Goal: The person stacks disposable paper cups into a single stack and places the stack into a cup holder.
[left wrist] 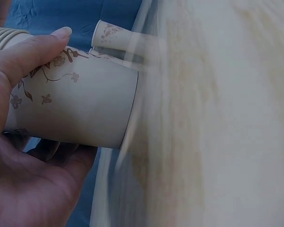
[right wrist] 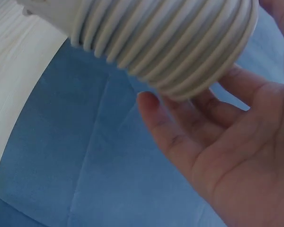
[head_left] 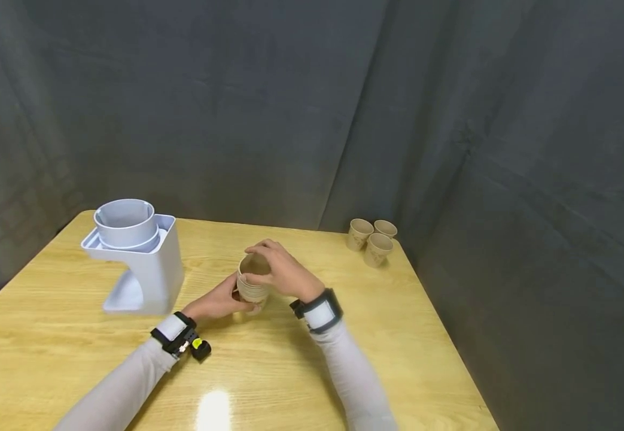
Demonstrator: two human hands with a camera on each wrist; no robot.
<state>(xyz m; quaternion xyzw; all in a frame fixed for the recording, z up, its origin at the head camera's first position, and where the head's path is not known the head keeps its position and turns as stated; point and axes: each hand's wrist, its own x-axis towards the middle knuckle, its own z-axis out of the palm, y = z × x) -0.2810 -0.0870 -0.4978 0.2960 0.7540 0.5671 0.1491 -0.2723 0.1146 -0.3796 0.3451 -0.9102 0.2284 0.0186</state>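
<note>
A stack of paper cups, beige with a brown floral print, stands a little left of the table's middle. My left hand grips its lower part, thumb along the printed side of the bottom cup in the left wrist view. From above, my right hand spans the top of the stack, thumb on the near side and fingers at the far side. In the right wrist view, the bent fingers are at the uppermost rim, below several closely nested rims; the thumb's grip is mostly out of sight.
A pale bluish-white stand with a round cylinder on top is left of my hands. Three beige paper cups stand grouped near the back right corner of the wooden table. Dark curtains hang behind and at the right.
</note>
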